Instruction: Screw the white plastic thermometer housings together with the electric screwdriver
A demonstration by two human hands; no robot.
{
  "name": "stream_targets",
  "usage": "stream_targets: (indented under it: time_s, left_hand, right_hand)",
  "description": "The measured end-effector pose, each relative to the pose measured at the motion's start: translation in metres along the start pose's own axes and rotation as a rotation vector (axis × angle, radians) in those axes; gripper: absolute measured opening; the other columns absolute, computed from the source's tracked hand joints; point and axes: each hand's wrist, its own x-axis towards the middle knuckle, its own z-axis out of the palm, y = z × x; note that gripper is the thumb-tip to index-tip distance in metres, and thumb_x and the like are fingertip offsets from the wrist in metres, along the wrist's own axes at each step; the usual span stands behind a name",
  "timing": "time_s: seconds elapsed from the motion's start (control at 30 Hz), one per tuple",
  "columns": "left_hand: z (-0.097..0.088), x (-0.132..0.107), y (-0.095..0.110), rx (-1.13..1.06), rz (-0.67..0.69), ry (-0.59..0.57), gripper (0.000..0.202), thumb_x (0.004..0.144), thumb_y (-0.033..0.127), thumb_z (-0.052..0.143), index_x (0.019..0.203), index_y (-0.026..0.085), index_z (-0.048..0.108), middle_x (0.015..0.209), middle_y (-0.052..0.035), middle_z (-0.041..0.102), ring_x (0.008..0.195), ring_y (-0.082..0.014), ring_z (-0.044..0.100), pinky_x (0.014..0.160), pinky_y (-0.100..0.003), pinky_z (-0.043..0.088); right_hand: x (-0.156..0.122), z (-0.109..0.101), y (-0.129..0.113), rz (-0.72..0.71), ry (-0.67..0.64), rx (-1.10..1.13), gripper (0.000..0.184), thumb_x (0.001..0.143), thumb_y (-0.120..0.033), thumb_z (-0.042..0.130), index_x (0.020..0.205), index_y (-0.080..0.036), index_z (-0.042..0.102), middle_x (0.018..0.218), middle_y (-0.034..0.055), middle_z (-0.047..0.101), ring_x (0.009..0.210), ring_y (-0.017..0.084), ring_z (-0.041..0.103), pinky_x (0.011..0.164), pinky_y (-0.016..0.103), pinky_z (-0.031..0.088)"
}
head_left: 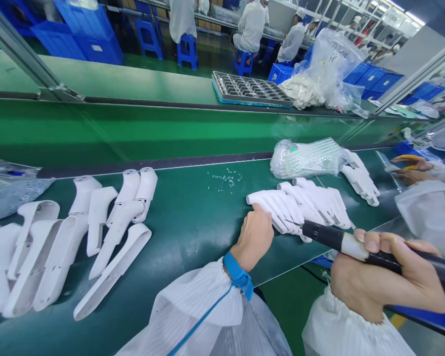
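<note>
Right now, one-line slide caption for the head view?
Right hand grips a black electric screwdriver; left hand touches stacked white plastic housings on a green assembly-line belt.

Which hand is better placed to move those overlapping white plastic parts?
Probably the left hand: it rests on the white plastic parts, while the right hand is occupied gripping a black pen-like tool.

The black cylindrical hand tool (322,235) runs past the right picture edge; the tiny white fragments (225,179) are too small to identify.
</note>
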Motion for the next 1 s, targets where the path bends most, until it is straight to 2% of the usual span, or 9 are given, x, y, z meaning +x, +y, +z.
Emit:
stream_targets:
  time_s: [0.07, 0.1, 0.2, 0.33, 0.43, 0.57, 0.7, 0.83, 1.0]
  left_hand:
    - [-0.005, -0.011, -0.013, 0.012, 0.049, -0.025, 0.017, 0.107, 0.026, 0.046, 0.111, 0.017, 0.06, 0.096, -0.0159, 0.074, 0.088, -0.0304, 0.073, 0.066, -0.032, 0.039]
    - [-0.01, -0.019, -0.022, 0.027, 0.067, -0.039, 0.016, 0.107, 0.025, 0.046, 0.106, 0.02, 0.061, 0.094, -0.0134, 0.074, 0.086, -0.0295, 0.072, 0.065, -0.032, 0.037]
    - [-0.025, -0.046, -0.053, 0.061, 0.079, -0.036, 0.02, 0.106, 0.019, 0.043, 0.095, 0.022, 0.06, 0.088, -0.0075, 0.071, 0.077, -0.0244, 0.067, 0.063, -0.031, 0.034]
    - [-0.041, -0.072, -0.089, 0.007, 0.039, 0.063, 0.022, 0.105, 0.018, 0.04, 0.09, 0.023, 0.056, 0.089, -0.0037, 0.069, 0.075, -0.0206, 0.061, 0.066, -0.031, 0.036]
    - [-0.047, -0.084, -0.103, -0.038, 0.016, 0.126, 0.024, 0.106, 0.023, 0.038, 0.088, 0.024, 0.054, 0.09, -0.0031, 0.067, 0.076, -0.0203, 0.059, 0.067, -0.032, 0.038]
    - [-0.048, -0.094, -0.108, -0.079, -0.006, 0.172, 0.025, 0.107, 0.026, 0.039, 0.089, 0.023, 0.056, 0.093, -0.0033, 0.066, 0.075, -0.0199, 0.059, 0.066, -0.032, 0.04]
    - [-0.045, -0.093, -0.109, -0.106, 0.043, 0.214, 0.02, 0.107, 0.026, 0.046, 0.093, 0.022, 0.061, 0.095, -0.0037, 0.066, 0.086, -0.0216, 0.062, 0.072, -0.034, 0.046]
    - [-0.045, -0.08, -0.109, -0.09, 0.194, 0.384, 0.01, 0.105, 0.02, 0.053, 0.105, 0.02, 0.063, 0.111, -0.0066, 0.068, 0.106, -0.0239, 0.062, 0.088, -0.037, 0.051]
    - [-0.052, -0.063, -0.101, 0.007, 0.326, 0.49, 0.026, 0.104, 0.021, 0.062, 0.13, 0.019, 0.062, 0.134, -0.0088, 0.067, 0.122, -0.0256, 0.059, 0.099, -0.039, 0.047]
  right_hand:
    - [-0.008, 0.015, 0.01, -0.163, -0.029, -0.034, 0.015, 0.059, -0.013, 0.058, 0.068, -0.022, 0.049, 0.057, -0.0024, 0.036, 0.05, 0.011, 0.039, 0.049, 0.027, 0.04]
    - [-0.012, 0.023, 0.017, -0.174, -0.057, -0.044, 0.016, 0.06, -0.012, 0.058, 0.069, -0.022, 0.049, 0.056, -0.0027, 0.038, 0.05, 0.011, 0.04, 0.05, 0.027, 0.041]
    - [-0.025, 0.043, 0.044, -0.076, -0.132, -0.016, 0.018, 0.063, -0.014, 0.061, 0.075, -0.022, 0.05, 0.055, -0.0048, 0.043, 0.049, 0.011, 0.042, 0.055, 0.027, 0.043]
    - [-0.045, 0.065, 0.084, -0.012, -0.171, -0.002, 0.022, 0.066, -0.018, 0.065, 0.078, -0.022, 0.047, 0.058, -0.0067, 0.045, 0.049, 0.011, 0.045, 0.058, 0.028, 0.045]
    - [-0.058, 0.077, 0.107, 0.009, -0.167, -0.008, 0.024, 0.066, -0.018, 0.067, 0.079, -0.021, 0.048, 0.062, -0.0072, 0.047, 0.05, 0.01, 0.046, 0.058, 0.028, 0.045]
    - [-0.061, 0.087, 0.124, 0.027, -0.135, -0.006, 0.023, 0.068, -0.017, 0.065, 0.08, -0.021, 0.046, 0.063, -0.007, 0.046, 0.05, 0.01, 0.045, 0.056, 0.027, 0.044]
    - [-0.056, 0.088, 0.117, 0.075, -0.128, 0.012, 0.024, 0.065, -0.017, 0.065, 0.079, -0.021, 0.045, 0.06, -0.0071, 0.043, 0.05, 0.009, 0.044, 0.056, 0.026, 0.043]
    - [-0.057, 0.079, 0.085, 0.17, -0.178, 0.029, 0.028, 0.063, -0.017, 0.065, 0.079, -0.022, 0.043, 0.059, -0.0069, 0.039, 0.051, 0.009, 0.042, 0.058, 0.026, 0.043]
    - [-0.064, 0.062, 0.046, 0.231, -0.192, 0.004, 0.026, 0.06, -0.017, 0.066, 0.078, -0.021, 0.047, 0.059, -0.0058, 0.037, 0.05, 0.008, 0.037, 0.053, 0.023, 0.04]
